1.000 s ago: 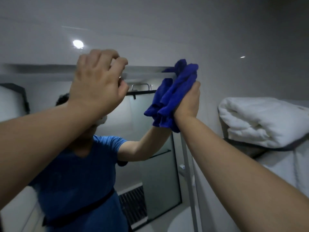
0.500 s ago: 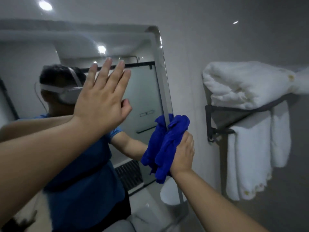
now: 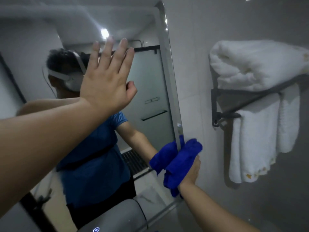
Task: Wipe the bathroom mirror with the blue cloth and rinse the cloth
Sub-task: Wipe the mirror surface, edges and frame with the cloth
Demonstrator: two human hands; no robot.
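Note:
The bathroom mirror fills the left and middle, with a metal frame down its right edge. My right hand grips the bunched blue cloth against the lower part of that right edge. The cloth folds over the frame, and its reflection shows just to its left. My left hand is raised flat in front of the glass, fingers straight and spread, holding nothing. Whether the palm touches the glass I cannot tell.
On the wall to the right, a dark metal rack carries a folded white towel on top. White towels hang from its bar. A grey rounded fixture sits below the mirror. The mirror reflects a person and a shower door.
My right hand has slid the blue cloth down the mirror's right edge from the top corner to the lower part. My left hand opened from curled to flat. The view tilted down.

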